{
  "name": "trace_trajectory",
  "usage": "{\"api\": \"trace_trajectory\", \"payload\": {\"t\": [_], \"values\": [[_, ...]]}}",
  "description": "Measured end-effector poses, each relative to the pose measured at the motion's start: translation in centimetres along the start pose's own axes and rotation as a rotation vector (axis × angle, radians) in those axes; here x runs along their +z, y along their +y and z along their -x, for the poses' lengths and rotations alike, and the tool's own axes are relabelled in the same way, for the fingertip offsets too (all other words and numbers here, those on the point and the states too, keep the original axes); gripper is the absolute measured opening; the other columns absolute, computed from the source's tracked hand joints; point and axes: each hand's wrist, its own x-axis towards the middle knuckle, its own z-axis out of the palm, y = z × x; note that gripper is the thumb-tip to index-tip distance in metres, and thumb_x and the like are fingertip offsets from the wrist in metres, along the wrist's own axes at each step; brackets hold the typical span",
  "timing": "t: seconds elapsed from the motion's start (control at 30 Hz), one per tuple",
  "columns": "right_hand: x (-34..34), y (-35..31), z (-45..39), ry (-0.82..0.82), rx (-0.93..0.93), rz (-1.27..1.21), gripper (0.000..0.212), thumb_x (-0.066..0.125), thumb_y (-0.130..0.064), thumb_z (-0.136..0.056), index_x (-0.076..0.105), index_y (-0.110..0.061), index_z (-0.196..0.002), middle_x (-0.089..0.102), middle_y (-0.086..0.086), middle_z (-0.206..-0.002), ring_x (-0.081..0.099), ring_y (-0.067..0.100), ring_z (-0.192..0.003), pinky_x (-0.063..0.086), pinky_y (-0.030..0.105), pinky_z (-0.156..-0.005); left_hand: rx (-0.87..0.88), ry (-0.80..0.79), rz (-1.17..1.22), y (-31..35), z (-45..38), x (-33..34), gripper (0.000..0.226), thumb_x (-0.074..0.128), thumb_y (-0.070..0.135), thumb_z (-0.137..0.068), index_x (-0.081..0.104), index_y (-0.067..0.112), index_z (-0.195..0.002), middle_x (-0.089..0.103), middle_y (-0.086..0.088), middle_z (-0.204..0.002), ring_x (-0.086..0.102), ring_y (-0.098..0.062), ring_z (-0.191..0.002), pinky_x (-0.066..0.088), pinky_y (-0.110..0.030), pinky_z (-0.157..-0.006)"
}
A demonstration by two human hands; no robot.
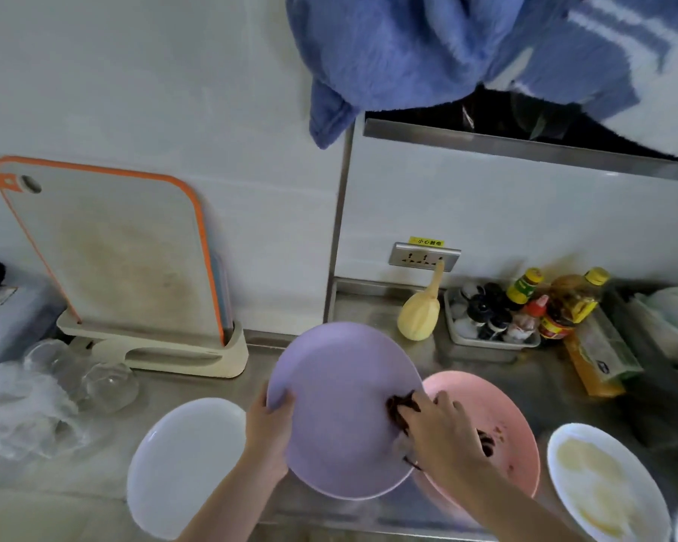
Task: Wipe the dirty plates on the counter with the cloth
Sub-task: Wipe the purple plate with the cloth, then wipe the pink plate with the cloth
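Observation:
My left hand grips the left rim of a purple plate and holds it tilted up above the counter. My right hand presses a dark cloth against the plate's right side; most of the cloth is hidden under my fingers. Behind the purple plate lies a pink plate with dark smears on it. A white plate sits on the counter at the left. Another white plate with yellowish residue sits at the right.
A cutting board stands in a holder at the back left, with glass bowls in front of it. A yellow gourd-shaped scrubber, a tray of sauce bottles and a wall socket are at the back right. Blue towels hang overhead.

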Motion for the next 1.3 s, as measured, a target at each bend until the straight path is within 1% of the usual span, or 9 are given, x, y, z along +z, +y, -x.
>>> {"api": "trace_trajectory", "payload": {"t": [0.13,0.23,0.4,0.53,0.7,0.9,1.0,1.1,1.3], "values": [[1.0,1.9,3.0,-0.073,0.117,-0.405,0.017,0.064,-0.046,-0.084,0.072,-0.034,-0.093,0.07,-0.007,-0.077,0.063,0.017,-0.061,0.055,0.032,-0.054,-0.034,0.067,-0.088,-2.7,-1.8,0.9,0.017,0.057,0.022,-0.081,0.061,0.019,-0.097,0.067,-0.009,-0.091,0.063,-0.031,-0.078,0.047,-0.032,-0.063],[0.5,4.1,4.1,-0.189,0.504,-1.185,0.029,0.045,-0.031,-0.1,0.074,-0.027,-0.1,0.074,0.0,-0.072,0.063,0.014,-0.057,0.051,0.02,-0.054,-0.025,0.18,-0.157,-4.4,-3.3,0.9,0.015,0.057,0.026,-0.078,0.058,0.026,-0.093,0.067,-0.009,-0.099,0.063,-0.036,-0.088,0.051,-0.046,-0.081],[1.6,7.5,5.7,-0.357,0.909,-2.395,0.047,0.037,-0.044,-0.099,0.055,-0.019,-0.135,0.066,0.003,-0.126,0.062,0.015,-0.109,0.04,0.025,-0.091,-0.008,0.267,-0.299,-5.5,-3.6,1.6,0.037,0.05,0.026,-0.089,0.054,0.008,-0.121,0.061,-0.018,-0.109,0.055,-0.032,-0.091,0.041,-0.038,-0.08],[2.1,10.3,7.2,-0.251,0.917,-2.429,0.057,0.046,-0.052,-0.092,0.064,-0.007,-0.123,0.066,0.015,-0.123,0.058,0.028,-0.119,0.047,0.038,-0.09,0.008,0.369,-0.199,-6.7,-3.2,2.2,0.037,0.059,0.017,-0.087,0.056,0.005,-0.122,0.063,-0.025,-0.115,0.061,-0.043,-0.103,0.043,-0.038,-0.078],[4.0,14.2,9.3,-0.346,0.793,-2.554,0.084,0.092,-0.013,-0.054,0.057,-0.003,-0.13,0.059,0.023,-0.131,0.061,0.032,-0.115,0.057,0.039,-0.079,0.039,0.464,-0.191,-8.7,-3.4,3.7,0.058,0.058,0.034,-0.072,0.055,0.005,-0.121,0.061,-0.02,-0.11,0.058,-0.041,-0.099,0.044,-0.046,-0.083],[5.7,17.7,10.4,-0.367,0.844,-2.561,0.074,0.084,-0.004,-0.063,0.054,-0.003,-0.129,0.064,0.027,-0.119,0.067,0.036,-0.099,0.059,0.045,-0.072,-0.033,0.479,-0.349,-12.5,-5.1,3.0,0.046,0.063,0.037,-0.073,0.058,0.008,-0.107,0.065,-0.027,-0.104,0.064,-0.044,-0.087,0.052,-0.062,-0.076],[5.9,18.6,10.6,-0.377,0.88,-2.561,0.048,0.058,-0.006,-0.082,0.053,0.003,-0.128,0.067,0.028,-0.113,0.072,0.036,-0.088,0.061,0.043,-0.066,-0.044,0.546,-0.377,-12.2,-2.1,4.3,0.045,0.068,0.024,-0.067,0.057,0.002,-0.105,0.064,-0.033,-0.102,0.064,-0.044,-0.082,0.048,-0.05,-0.062],[5.9,19.7,10.0,-0.357,0.866,-2.536,0.027,0.043,-0.008,-0.099,0.059,-0.004,-0.12,0.075,0.019,-0.094,0.074,0.03,-0.075,0.061,0.04,-0.057,0.111,0.656,-0.386,-11.6,2.6,7.8,0.044,0.069,0.001,-0.075,0.053,0.0,-0.116,0.061,-0.025,-0.109,0.06,-0.043,-0.101,0.047,-0.046,-0.079],[3.4,21.4,7.3,-0.488,0.698,-1.97,0.032,0.056,-0.032,-0.096,0.063,-0.011,-0.119,0.071,0.008,-0.115,0.068,0.026,-0.105,0.049,0.045,-0.1,-0.054,0.21,-0.271,-15.8,6.7,17.6,0.04,0.065,-0.005,-0.081,0.044,0.01,-0.111,0.058,-0.022,-0.103,0.055,-0.027,-0.091,0.046,-0.042,-0.081]]}}
